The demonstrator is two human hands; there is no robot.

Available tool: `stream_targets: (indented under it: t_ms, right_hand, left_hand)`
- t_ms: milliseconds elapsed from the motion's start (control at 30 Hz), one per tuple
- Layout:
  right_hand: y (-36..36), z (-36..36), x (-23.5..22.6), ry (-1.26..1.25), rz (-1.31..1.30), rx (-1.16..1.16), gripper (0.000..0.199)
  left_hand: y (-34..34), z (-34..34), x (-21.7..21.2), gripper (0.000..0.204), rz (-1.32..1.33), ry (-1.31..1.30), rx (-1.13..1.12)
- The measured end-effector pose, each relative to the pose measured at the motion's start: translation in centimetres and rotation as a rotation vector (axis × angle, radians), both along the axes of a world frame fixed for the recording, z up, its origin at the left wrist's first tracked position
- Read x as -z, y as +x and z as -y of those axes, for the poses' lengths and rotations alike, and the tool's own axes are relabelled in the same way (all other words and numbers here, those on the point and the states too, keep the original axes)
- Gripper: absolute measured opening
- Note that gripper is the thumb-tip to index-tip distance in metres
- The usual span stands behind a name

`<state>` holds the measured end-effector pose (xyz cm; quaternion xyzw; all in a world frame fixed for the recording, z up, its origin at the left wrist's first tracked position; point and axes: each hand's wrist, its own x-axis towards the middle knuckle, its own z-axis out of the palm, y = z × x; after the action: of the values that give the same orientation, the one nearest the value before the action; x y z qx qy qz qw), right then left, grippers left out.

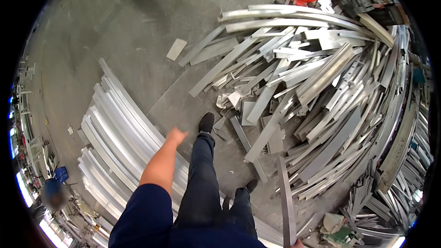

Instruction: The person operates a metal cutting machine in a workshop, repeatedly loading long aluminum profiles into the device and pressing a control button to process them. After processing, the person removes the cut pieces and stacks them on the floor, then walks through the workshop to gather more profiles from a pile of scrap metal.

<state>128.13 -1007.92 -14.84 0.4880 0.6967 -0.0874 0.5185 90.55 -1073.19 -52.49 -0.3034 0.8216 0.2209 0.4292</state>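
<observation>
The right hand (297, 244) shows only as a sliver at the bottom edge of the view, its fingers closed on the near end of a long flat metal strip (285, 197); the grip itself is mostly cut off, so how fully the fingers wrap it cannot be told. From those fingers the strip runs away and slightly to the left, its long axis pointing up toward the loose pile of metal offcuts (321, 87) that spreads ahead and to the right. The left hand (176, 135) is stretched out forward and empty, fingers together and slightly curled, touching nothing. It hangs over the edge of a neat stack of long metal bars (117, 128) lying just below and to its left, their length running from near the person's side out ahead. The strip lies well to the right of the left hand, so the right hand alone has it. Between the two hands are the person's dark trouser legs and shoes (206, 121) on the concrete floor (128, 32).
</observation>
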Motion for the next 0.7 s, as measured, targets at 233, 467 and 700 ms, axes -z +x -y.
stream_targets:
  t_ms: [233, 467, 700]
  right_hand:
    - [-18.3, 8.8, 8.3, 0.049, 0.462, -0.236, 0.079]
    - [-21.9, 8.8, 9.8, 0.084, 0.513, -0.298, 0.081]
    - [-27.1, 6.3, 10.3, 0.088, 0.520, -0.436, 0.076]
  left_hand:
    - [-15.3, 0.1, 16.1, 0.096, -0.083, 0.054, 0.032]
    - [-23.8, 0.2, 29.6, 0.117, -0.205, 0.137, 0.072]
    - [-23.5, 1.8, 32.1, 0.106, -0.040, 0.083, 0.159]
